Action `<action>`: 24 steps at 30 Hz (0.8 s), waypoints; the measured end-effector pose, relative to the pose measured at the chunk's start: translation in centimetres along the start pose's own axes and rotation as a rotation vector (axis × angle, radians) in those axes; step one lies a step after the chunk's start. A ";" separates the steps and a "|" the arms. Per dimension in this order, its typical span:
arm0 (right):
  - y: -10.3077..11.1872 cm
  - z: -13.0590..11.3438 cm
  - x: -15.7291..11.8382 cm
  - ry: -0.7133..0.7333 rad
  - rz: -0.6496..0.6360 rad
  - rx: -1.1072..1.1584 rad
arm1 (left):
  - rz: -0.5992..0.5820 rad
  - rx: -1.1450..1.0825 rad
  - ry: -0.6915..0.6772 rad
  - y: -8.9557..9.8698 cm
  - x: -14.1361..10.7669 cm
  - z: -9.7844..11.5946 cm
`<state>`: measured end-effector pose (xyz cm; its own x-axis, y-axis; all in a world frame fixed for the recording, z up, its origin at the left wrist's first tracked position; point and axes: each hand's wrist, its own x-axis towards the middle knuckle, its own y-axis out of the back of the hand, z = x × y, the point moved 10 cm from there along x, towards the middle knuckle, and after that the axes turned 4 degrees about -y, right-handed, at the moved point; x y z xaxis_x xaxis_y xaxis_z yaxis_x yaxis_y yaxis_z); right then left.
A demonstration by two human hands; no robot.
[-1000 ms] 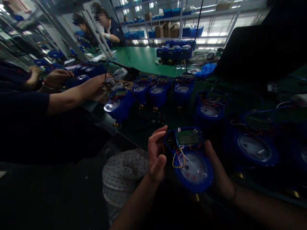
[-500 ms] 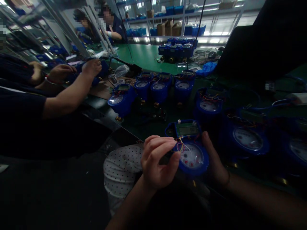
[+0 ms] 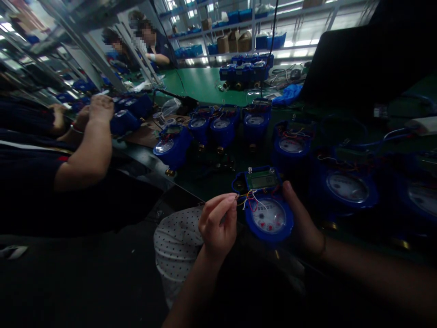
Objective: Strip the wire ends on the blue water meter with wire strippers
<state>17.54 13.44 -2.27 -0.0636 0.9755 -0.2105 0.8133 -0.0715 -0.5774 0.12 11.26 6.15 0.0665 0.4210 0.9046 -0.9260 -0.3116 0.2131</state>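
We are cradling the meter (image 3: pixel 269 214) in our right hand (image 3: pixel 302 223), fingers wrapped round its right side, just above the bench (image 3: pixel 205 182) edge. Our left hand (image 3: pixel 216 225) is pinching its wires (image 3: pixel 246 198) between closed fingertips. More meters (image 3: pixel 218 127) are sitting behind.

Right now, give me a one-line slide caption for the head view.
Left hand pinches thin wires on a blue water meter held by the right hand, more meters beyond.
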 end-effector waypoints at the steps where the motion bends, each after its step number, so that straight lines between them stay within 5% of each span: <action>1: 0.0 0.0 0.0 0.002 0.000 0.000 | -0.008 0.014 -0.019 0.0 0.0 0.1; 7: -0.6 -0.6 -0.2 0.014 -0.014 -0.022 | -0.058 0.059 -0.115 -0.4 -0.4 1.3; 15: 0.2 0.3 0.3 0.005 -0.023 0.000 | -0.117 0.138 -0.081 -1.0 -1.1 0.9; 24: 0.4 -0.8 0.1 0.069 0.019 -0.116 | -0.200 0.147 -0.126 -0.2 0.4 2.5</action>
<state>18.36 13.70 -1.92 -0.0109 0.9864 -0.1640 0.8755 -0.0699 -0.4782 1.23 9.38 7.36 0.2971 0.3803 0.8759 -0.8265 -0.3569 0.4353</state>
